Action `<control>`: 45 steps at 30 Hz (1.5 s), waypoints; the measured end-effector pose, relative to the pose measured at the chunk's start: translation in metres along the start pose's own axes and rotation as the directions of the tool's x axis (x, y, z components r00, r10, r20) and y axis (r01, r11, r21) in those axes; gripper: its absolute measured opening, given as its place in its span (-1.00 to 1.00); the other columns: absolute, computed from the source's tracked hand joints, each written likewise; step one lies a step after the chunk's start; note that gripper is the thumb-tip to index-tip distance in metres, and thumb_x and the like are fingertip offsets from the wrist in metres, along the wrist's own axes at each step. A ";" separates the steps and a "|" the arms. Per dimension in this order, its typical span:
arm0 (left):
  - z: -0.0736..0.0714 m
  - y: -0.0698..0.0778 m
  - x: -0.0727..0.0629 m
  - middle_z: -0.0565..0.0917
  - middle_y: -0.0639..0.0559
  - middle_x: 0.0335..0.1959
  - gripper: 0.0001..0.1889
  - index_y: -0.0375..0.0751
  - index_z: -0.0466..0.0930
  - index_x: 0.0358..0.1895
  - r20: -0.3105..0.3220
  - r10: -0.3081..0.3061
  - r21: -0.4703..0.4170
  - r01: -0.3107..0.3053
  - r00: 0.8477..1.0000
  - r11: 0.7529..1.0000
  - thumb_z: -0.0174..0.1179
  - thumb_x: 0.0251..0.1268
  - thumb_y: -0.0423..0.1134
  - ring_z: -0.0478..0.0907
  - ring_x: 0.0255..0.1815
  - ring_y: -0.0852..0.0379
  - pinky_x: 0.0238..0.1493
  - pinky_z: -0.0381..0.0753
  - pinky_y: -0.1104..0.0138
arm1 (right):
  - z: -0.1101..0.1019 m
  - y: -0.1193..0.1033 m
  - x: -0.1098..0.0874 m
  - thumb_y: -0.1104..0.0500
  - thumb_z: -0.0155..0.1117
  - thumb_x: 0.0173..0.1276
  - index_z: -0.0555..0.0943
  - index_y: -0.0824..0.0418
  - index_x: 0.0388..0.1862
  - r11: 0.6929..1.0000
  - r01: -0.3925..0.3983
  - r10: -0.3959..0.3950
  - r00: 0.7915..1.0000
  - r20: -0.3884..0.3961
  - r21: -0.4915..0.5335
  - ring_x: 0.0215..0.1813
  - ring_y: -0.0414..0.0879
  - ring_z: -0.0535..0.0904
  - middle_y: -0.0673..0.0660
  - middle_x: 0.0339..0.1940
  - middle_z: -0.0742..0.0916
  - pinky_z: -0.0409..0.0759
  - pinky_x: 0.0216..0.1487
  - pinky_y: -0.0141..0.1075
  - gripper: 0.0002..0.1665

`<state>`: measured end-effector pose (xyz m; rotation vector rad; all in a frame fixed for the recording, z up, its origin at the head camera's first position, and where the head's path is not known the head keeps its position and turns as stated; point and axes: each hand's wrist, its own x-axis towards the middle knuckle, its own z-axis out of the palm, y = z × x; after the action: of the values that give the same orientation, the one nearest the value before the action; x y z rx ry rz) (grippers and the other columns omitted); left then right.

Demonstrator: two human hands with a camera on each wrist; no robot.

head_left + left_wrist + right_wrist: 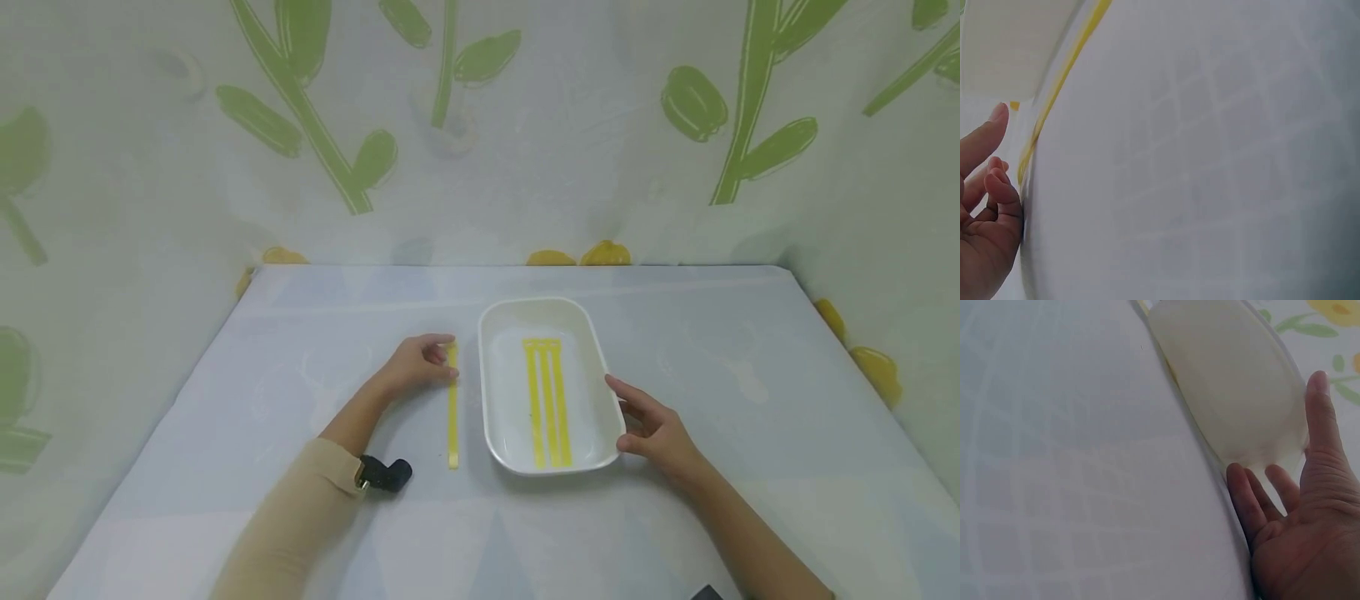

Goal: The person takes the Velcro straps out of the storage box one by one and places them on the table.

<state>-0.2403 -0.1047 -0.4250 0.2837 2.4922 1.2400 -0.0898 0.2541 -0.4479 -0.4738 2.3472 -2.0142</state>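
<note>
A white rectangular basin [491, 417] with rounded corners sits on the table, several narrow yellow strips [551, 404] showing lengthwise inside it. To its left a single yellow strip [453, 425] lies straight on the cloth. My left hand [420, 362] is at the upper part of this strip, thumb and index fingertips spread along it, other fingers loosely bent. At the basin's right side is my right hand [656, 429], its index fingertip and thumb touching the rim apart from each other. In the right wrist view, its other fingers lie beside the basin's outer wall [1235, 381].
A pale patterned cloth [225, 417] covers the table. Behind it and at both sides hangs a light curtain [525, 167] with green leaves and yellow shapes. A black device [386, 475] is strapped at the left sleeve.
</note>
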 end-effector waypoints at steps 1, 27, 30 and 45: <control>0.000 0.000 0.001 0.57 -0.07 -0.17 -0.31 -0.18 0.44 0.27 0.000 -0.008 -0.008 0.008 1.000 1.000 0.45 -0.04 -0.22 0.47 -0.15 0.05 -0.11 0.50 0.32 | 0.000 0.000 0.000 0.30 0.43 0.12 0.27 0.20 0.42 1.000 -0.001 0.001 1.000 -0.001 -0.004 0.11 -0.37 0.49 -0.31 0.30 0.44 0.62 -0.11 -0.43 -0.11; -0.024 0.069 0.026 0.61 -0.04 -0.01 -0.41 -0.07 0.46 0.26 0.059 0.082 -0.098 -0.076 0.995 0.992 0.35 0.12 -0.09 0.52 0.03 0.02 0.18 0.46 0.09 | 0.000 0.004 0.002 0.28 0.43 0.12 0.27 0.24 0.41 0.999 0.019 -0.019 1.000 0.017 0.032 0.12 -0.36 0.50 -0.31 0.30 0.45 0.62 -0.10 -0.42 -0.12; -0.024 0.081 0.029 0.61 -0.02 0.00 -0.44 -0.04 0.49 0.24 0.093 0.106 -0.108 -0.096 0.990 0.989 0.35 0.12 -0.10 0.54 0.03 0.03 0.17 0.47 0.12 | 0.000 0.004 0.002 0.27 0.44 0.12 0.28 0.20 0.42 1.000 0.013 -0.013 1.000 0.008 0.017 0.13 -0.39 0.48 -0.31 0.31 0.44 0.60 -0.09 -0.44 -0.12; 0.006 0.131 0.046 0.58 0.02 0.02 -0.47 -0.03 0.51 0.22 0.199 0.128 -0.160 -0.097 0.972 0.982 0.34 0.13 -0.10 0.58 0.05 0.00 0.18 0.48 0.25 | -0.002 0.003 0.000 0.26 0.43 0.12 0.29 0.16 0.42 0.999 0.009 -0.009 1.000 0.013 0.032 0.15 -0.40 0.47 -0.31 0.31 0.44 0.61 -0.10 -0.42 -0.12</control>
<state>-0.2766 -0.0071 -0.3336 0.4962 2.2194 1.3584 -0.0912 0.2559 -0.4503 -0.4955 2.3067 -2.0424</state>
